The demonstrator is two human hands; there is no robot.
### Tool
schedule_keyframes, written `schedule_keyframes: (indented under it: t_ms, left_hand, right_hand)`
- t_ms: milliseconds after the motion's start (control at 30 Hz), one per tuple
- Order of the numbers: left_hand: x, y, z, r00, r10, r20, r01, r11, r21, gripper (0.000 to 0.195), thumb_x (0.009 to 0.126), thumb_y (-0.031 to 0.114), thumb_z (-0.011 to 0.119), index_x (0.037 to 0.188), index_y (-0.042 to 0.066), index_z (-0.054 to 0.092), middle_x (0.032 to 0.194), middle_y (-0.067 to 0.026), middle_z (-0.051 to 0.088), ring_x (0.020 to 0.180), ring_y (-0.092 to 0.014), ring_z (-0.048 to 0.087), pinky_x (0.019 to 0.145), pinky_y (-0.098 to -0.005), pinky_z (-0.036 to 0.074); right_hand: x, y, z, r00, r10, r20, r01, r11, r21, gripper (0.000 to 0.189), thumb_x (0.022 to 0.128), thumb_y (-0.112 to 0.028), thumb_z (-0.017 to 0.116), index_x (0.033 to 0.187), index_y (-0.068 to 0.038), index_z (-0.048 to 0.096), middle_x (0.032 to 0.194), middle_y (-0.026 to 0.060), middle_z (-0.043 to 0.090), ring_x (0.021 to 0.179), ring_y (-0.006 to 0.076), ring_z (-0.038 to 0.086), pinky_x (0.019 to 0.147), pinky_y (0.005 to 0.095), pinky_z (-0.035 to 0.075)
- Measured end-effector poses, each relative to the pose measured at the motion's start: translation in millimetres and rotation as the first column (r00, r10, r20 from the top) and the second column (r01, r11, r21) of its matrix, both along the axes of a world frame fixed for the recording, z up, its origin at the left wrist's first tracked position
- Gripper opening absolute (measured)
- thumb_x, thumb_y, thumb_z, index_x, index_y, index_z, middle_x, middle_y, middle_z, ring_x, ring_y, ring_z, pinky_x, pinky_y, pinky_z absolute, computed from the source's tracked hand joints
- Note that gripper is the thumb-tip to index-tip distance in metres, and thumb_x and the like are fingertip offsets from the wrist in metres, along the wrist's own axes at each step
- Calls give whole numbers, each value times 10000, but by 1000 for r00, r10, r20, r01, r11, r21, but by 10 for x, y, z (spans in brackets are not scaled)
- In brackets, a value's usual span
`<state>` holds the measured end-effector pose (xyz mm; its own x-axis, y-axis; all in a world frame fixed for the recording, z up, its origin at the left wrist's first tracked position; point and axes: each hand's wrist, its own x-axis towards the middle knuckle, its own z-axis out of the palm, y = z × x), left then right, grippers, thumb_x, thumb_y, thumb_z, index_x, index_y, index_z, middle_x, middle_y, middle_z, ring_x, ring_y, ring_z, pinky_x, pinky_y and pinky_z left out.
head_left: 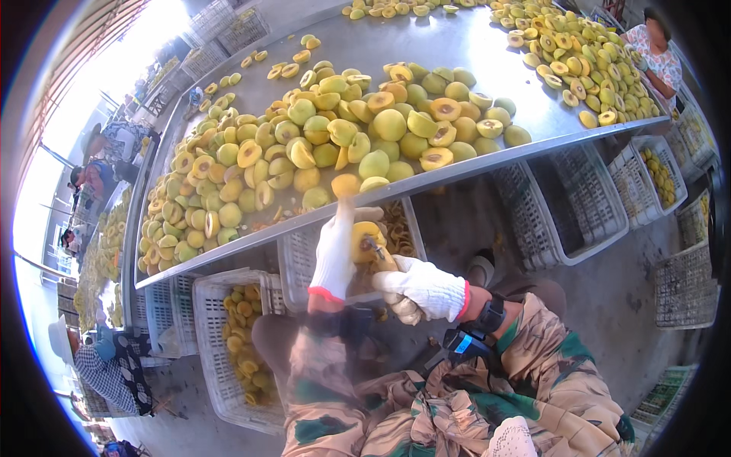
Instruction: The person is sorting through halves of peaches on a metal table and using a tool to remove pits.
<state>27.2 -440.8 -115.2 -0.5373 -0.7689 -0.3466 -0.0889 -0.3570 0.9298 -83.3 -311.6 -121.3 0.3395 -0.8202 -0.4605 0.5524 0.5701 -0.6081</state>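
Note:
My left hand, in a white knit glove with a red cuff, reaches up to the table's near edge. An orange-yellow fruit half is at its fingertips; whether the fingers grip it is not clear. My right hand, gloved the same way, is closed around the handle of a small pitting tool. The tool's metal end lies against a yellow fruit half beside my left palm. Heaped halved fruit, some with brown pits or hollows showing, covers much of the metal table beyond my hands.
Below the table edge stands a white crate with scraps. A crate of fruit halves is at the lower left; more crates stand at the right. A person is at the table's far right, and others are along the left.

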Motion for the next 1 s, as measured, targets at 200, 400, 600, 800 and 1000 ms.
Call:
schedule_keyframes:
  t_ms: [200,400,600,800,1000]
  left_hand:
    - [-33,235,-204,931,346,-116,-353,934,-51,604,1023,462,345,966,-56,651,753,-132,651,584,-196,619,556,-285,527]
    - [-66,290,-237,914,393,-96,-404,876,-262,589,1034,399,325,938,-59,684,826,-122,693,690,-174,623,669,-269,498]
    - [-72,267,-168,926,375,-41,-357,835,-419,595,1033,418,332,935,-62,670,761,-132,678,610,-171,621,595,-253,511]
    - [-35,284,-239,951,289,-112,-309,861,-404,579,1035,398,314,973,-56,668,816,-149,686,670,-193,637,653,-280,518]
    - [-70,201,-196,969,221,-113,-222,975,7,632,1021,469,310,936,-56,651,737,-165,660,558,-220,622,545,-304,534]
  right_hand:
    - [42,-3,26,994,7,-110,-7,1000,7,150,942,-203,543,977,-97,443,678,4,463,469,103,428,411,286,391]
    - [61,6,35,998,11,-54,-10,1000,25,155,941,-214,531,969,-91,442,687,14,472,476,112,445,419,297,408]
    - [118,-4,196,893,7,-450,-18,1000,-19,136,939,-198,530,969,-105,436,695,8,463,471,106,428,420,294,397]
    - [36,32,107,1000,7,-6,-7,999,40,126,926,-178,551,983,-136,447,650,-27,420,442,74,380,414,262,351]
    - [0,6,-67,996,24,86,-26,999,24,137,944,-196,534,972,-108,432,718,10,476,487,88,440,417,267,387]
